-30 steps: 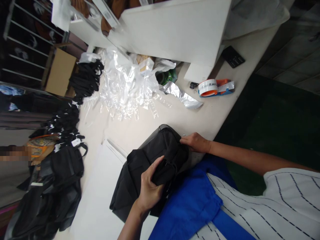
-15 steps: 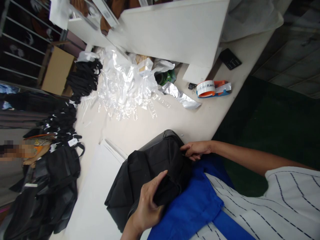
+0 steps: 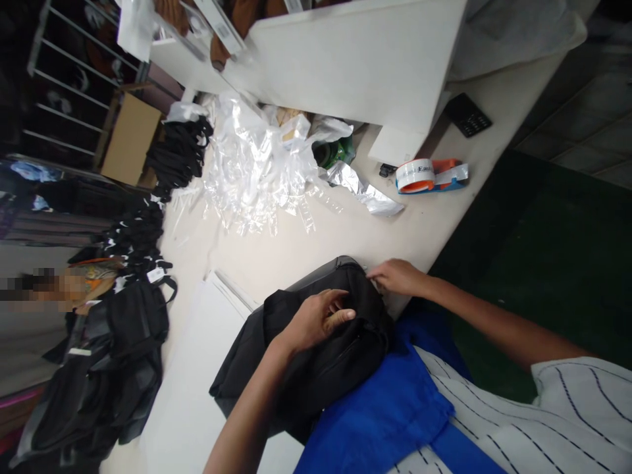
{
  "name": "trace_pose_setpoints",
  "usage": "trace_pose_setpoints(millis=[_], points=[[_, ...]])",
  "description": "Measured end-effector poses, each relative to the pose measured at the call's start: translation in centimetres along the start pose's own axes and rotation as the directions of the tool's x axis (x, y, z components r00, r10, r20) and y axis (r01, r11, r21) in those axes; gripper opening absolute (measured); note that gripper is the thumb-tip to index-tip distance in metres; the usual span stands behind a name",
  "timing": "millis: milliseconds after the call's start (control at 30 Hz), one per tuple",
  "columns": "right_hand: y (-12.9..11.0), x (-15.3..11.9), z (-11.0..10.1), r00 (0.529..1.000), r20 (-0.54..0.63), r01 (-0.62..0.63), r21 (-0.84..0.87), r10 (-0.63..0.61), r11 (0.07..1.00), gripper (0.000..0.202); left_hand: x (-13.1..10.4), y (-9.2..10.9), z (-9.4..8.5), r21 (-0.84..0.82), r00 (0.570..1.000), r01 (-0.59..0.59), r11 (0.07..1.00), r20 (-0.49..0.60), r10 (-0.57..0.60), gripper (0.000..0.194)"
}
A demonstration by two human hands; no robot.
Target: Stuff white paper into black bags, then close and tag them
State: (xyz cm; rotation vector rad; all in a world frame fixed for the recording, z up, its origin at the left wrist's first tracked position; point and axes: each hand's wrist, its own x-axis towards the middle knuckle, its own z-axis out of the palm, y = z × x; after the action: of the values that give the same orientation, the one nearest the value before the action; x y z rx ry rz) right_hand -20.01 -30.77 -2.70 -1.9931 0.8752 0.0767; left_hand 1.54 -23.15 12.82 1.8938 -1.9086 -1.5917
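A bulky black bag (image 3: 316, 375) lies on its side at the table's near edge, against the blue apron (image 3: 375, 408). My left hand (image 3: 318, 319) is over the bag's upper side, thumb and fingers apart, with nothing visible between them. At the bag's right end, my right hand (image 3: 397, 276) has its fingers bent and pinched together at the edge of the fabric. Its fingertips are partly hidden, so a small part such as a zip pull cannot be made out. Part of the bag rests over a stack of white sheets (image 3: 182, 368).
Crumpled clear plastic bags (image 3: 257, 164) cover the table's middle back. An orange and blue tape dispenser (image 3: 432, 176) and a black calculator (image 3: 467, 115) sit at the right. More black bags (image 3: 118, 336) lie at the left, near another person. A cardboard box (image 3: 128, 138) stands behind.
My left hand has moved up and right from the bag's near side to over its top. My right hand has shifted slightly up at the bag's end. The view has turned a little left.
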Motion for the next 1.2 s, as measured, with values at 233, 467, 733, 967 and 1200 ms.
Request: trace_pose_setpoints(millis=[233, 467, 733, 967, 1200], points=[[-1.6, 7.6, -2.1, 0.924, -0.072, 0.371, -0.058, -0.375, 0.927, 0.038, -2.9, 3.6, 1.2, 0.048, 0.995, -0.065, 0.997, 0.078, 0.061, 0.093], [-4.1, 10.4, -2.2, 0.863, 0.275, 0.491, -0.265, -0.423, 0.83, 0.035, -7.3, 2.7, 2.5, 0.04, 1.0, 0.029, 0.999, -0.006, -0.029, 0.059], [-2.7, 9.8, -3.0, 0.722, 0.239, 0.681, -0.407, -0.649, 0.608, 0.026, -9.3, 0.4, 4.9, -0.137, 0.986, 0.036, 0.99, -0.155, -0.058, 0.061], [0.8, 4.9, -3.1, 0.705, 0.092, 0.661, -0.444, -0.703, 0.605, 0.036, -10.0, -1.4, 4.2, -0.309, 0.921, 0.039, 0.95, -0.357, -0.154, 0.027], [0.7, 1.1, 0.2, 0.816, -0.062, 0.488, -0.461, -0.575, 0.741, 0.028, -9.1, -1.3, 2.9, -0.426, 0.856, 0.101, 0.899, -0.423, -0.297, 0.029]])
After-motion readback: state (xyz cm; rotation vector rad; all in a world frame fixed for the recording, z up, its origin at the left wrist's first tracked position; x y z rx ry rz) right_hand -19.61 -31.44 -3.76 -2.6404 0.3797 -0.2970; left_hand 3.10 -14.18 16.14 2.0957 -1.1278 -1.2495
